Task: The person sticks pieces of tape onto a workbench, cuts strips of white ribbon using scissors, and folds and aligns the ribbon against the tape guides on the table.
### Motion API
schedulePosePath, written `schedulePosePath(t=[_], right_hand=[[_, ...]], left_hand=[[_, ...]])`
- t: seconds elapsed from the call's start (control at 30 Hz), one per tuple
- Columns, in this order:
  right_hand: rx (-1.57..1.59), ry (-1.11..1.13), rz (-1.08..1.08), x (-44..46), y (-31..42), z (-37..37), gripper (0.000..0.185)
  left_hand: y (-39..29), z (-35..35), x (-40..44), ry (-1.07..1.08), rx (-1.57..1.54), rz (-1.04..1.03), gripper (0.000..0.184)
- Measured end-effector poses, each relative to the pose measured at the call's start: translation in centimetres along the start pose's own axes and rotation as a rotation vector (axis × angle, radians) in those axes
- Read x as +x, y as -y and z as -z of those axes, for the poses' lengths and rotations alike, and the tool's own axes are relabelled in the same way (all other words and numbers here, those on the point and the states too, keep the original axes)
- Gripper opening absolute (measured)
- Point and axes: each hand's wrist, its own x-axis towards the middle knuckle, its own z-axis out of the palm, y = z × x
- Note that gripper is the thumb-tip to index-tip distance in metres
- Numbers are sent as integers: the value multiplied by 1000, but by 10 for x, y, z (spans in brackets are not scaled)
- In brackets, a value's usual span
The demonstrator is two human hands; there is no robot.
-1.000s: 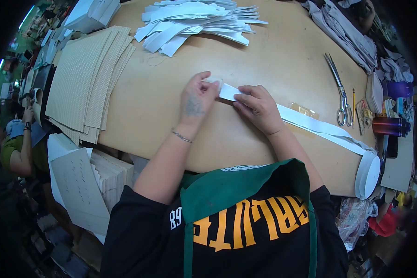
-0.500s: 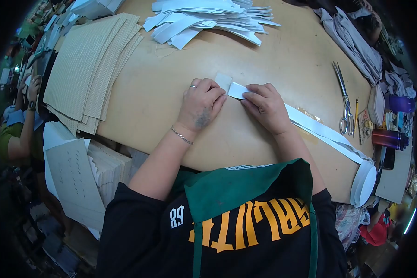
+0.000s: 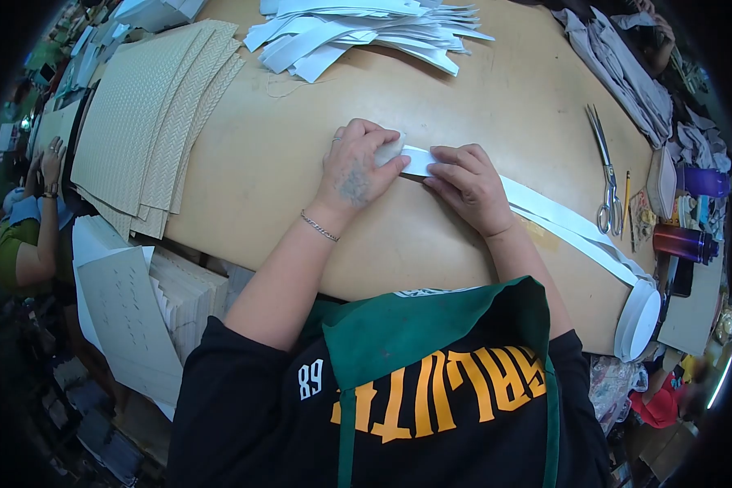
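Observation:
A white strip [image 3: 419,160] lies on the tan table with its end between my hands. My right hand [image 3: 469,185] pinches the strip near that end, thumb below and fingers on top. Closed over a small pale, translucent piece [image 3: 391,149], my left hand [image 3: 358,163] meets the strip's end at its fingertips. Beyond my right hand the strip runs to a white roll [image 3: 638,320] at the table's right edge. A clear tape piece lies beside it, partly hidden by my right arm.
Cut white strips [image 3: 358,32] are heaped at the back. Textured beige sheets [image 3: 142,122] lie at left, papers [image 3: 134,313] below them. At right are scissors [image 3: 606,175], a pencil [image 3: 627,195], a purple tumbler [image 3: 685,244] and grey cloth [image 3: 618,73]. Another person [image 3: 37,244] is at far left.
My left hand has shifted from the left side of the pale piece onto it, its fingers now covering part of it. My right hand still holds the strip. The view has shifted slightly.

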Motion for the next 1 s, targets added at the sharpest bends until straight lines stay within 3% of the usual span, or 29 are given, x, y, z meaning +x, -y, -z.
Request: schedulePosePath(t=[0.1, 0.2, 0.6, 0.9, 1.0], right_hand=[[6, -54, 5, 0, 3, 1, 23], [4, -70, 1, -2, 2, 0, 23], [-120, -78, -30, 1, 6, -15, 25], [-190, -215, 33, 2, 7, -16, 29], [-212, -235, 42, 3, 10, -13, 29]], left_hand=[[3, 0, 6, 81, -50, -12, 22], [-1, 1, 11, 211, -240, 134, 20], [-7, -3, 14, 151, -119, 126, 19], [-20, 3, 18, 186, -346, 351, 21], [-24, 4, 18, 165, -323, 314, 22]])
